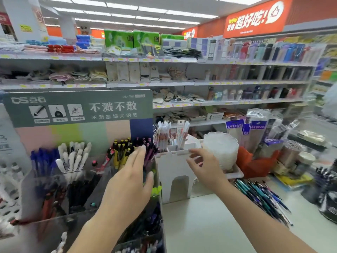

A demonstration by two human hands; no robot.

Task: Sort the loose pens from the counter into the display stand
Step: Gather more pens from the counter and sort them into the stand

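The display stand [78, 108] with a grey-green header fills the left, its clear compartments packed with blue, white, yellow and dark pens. My left hand [130, 177] reaches over its right side with fingers straight, touching the tips of dark purple pens [148, 148]. My right hand [204, 168] hovers at the top edge of a white cardboard pen holder [173, 172], fingers loosely curled and holding nothing. A pile of loose pens [262, 196], teal, blue and black, lies on the white counter [209, 227] to the right of my right forearm.
A stack of clear plastic lids [221, 148] sits in a white tray behind the holder. An orange basket [253, 165] with packaged refills stands further right, and a dark bag of pens [328, 196] at the far right edge. Store shelves run behind.
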